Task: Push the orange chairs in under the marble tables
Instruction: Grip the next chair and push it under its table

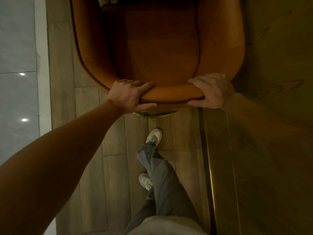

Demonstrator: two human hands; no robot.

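Orange chair (162, 53) fills the upper middle of the frame, its seat running up and away from the backrest rim at frame centre. Both hands clamp that rim: left hand (131, 95) at its left end, right hand (212, 90) at its right, fingers over the top and thumbs beneath. Its open front points toward the top edge, so the push probably goes that way; no marble table is clearly visible there.

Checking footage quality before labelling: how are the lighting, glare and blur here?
Head view: dim, warm light; the right hand is motion-blurred, the left hand sharper on the orange chair; two ceiling-light glints on the glossy floor; wide-angle bending at the edges.
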